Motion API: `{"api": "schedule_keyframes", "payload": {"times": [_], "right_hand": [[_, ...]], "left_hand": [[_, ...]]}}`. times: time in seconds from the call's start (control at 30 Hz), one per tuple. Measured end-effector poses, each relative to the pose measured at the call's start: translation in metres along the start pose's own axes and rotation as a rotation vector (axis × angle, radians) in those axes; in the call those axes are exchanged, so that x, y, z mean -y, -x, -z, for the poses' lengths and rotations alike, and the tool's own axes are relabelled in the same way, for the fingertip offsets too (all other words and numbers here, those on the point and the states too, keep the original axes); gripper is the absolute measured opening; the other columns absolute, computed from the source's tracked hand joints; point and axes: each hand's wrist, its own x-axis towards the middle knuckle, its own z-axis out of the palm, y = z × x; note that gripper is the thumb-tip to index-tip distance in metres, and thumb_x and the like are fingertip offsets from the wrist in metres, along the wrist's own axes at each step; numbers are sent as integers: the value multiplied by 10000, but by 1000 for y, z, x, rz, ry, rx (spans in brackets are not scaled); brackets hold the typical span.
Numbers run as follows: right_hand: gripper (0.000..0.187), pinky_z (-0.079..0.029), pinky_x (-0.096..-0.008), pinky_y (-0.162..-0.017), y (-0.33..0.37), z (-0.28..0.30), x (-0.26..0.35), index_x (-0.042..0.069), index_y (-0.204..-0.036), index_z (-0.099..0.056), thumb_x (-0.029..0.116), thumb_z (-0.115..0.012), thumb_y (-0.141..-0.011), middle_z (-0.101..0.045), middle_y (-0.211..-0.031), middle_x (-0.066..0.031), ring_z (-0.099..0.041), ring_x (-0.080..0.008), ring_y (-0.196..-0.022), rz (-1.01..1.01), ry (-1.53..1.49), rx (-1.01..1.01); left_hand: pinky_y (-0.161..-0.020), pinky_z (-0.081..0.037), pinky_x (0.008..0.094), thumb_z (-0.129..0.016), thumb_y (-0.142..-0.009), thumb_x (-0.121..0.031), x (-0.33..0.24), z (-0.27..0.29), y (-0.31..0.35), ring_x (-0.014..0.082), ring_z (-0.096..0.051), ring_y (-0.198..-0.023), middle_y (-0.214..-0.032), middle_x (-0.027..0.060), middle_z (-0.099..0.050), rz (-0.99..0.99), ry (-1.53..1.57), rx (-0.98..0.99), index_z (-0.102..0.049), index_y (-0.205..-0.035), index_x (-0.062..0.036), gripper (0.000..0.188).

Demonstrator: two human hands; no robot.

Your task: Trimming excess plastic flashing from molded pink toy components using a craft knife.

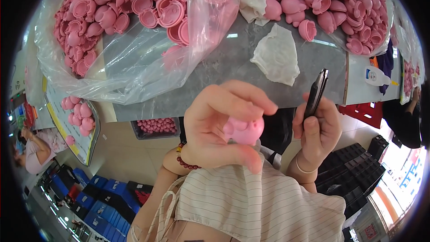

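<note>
My left hand [219,127] is closed in a loose grip with a small rounded pink plastic piece [251,131] between its thumb and fingers. The piece has small bumps and a little dark hole on its surface. In my closed right hand [320,127] a slim black-and-silver utility knife [317,93] points upward, away from me and apart from the piece. Whether its blade is out I cannot tell. Both hands are raised in front of my body at the near edge of the grey table [233,74].
Pink plastic shells lie heaped in a clear plastic bag [152,83] at the far left. Another pink heap [329,4] covers the far right. White cloths [277,56] lie between them. A dark bin of pink pieces [156,127] stands below the table. A white bottle [377,77] lies at right.
</note>
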Motion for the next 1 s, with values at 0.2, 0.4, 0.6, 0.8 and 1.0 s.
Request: {"api": "schedule_keyframes", "payload": {"times": [0.2, 0.4, 0.6, 0.8, 1.0], "right_hand": [[247, -328, -147, -418, -3, 0, -4, -57, -876, -447, 170, -530, -821, -538, -627, -75, -412, -49, -449, 33, 118, -49], [228, -323, -148, -412, -3, -3, -7, -39, -834, -445, 146, -573, -795, -523, -605, -53, -436, -53, -454, 177, 188, -103], [139, -360, -165, -431, 0, 1, -2, -39, -808, -480, 46, -577, -755, -538, -607, -79, -475, -79, -461, 246, 384, 0], [223, -394, -207, -451, -6, -6, -3, -32, -863, -454, 173, -520, -808, -567, -684, -161, -491, -133, -475, 459, 496, 10], [262, -421, -248, -451, -13, -13, 10, -13, -926, -525, -35, -444, -678, -581, -737, -215, -530, -198, -511, 707, 544, 219]], "left_hand": [[-645, -499, 260, -757, -593, -207, -12, -12, -3, 204, -598, -759, -976, 218, -523, 262, 159, -245, -401, -1023, 28, 606], [-631, -506, 287, -704, -601, -395, -6, -5, 5, 208, -601, -759, -927, 190, -535, 163, 130, -227, -390, -1030, 46, 691], [-617, -490, 259, -689, -576, -460, -5, -3, 9, 174, -586, -712, -895, 147, -537, 125, 100, -156, -411, -1010, 53, 728], [-626, -469, 250, -709, -593, -376, -4, -4, 5, 174, -577, -740, -897, 142, -542, 65, 17, -138, -438, -997, 43, 642], [-497, -474, 194, -685, -663, -368, -3, 0, 2, 139, -531, -534, -848, 204, -500, -43, -242, -68, -372, -998, -83, 540]]}}
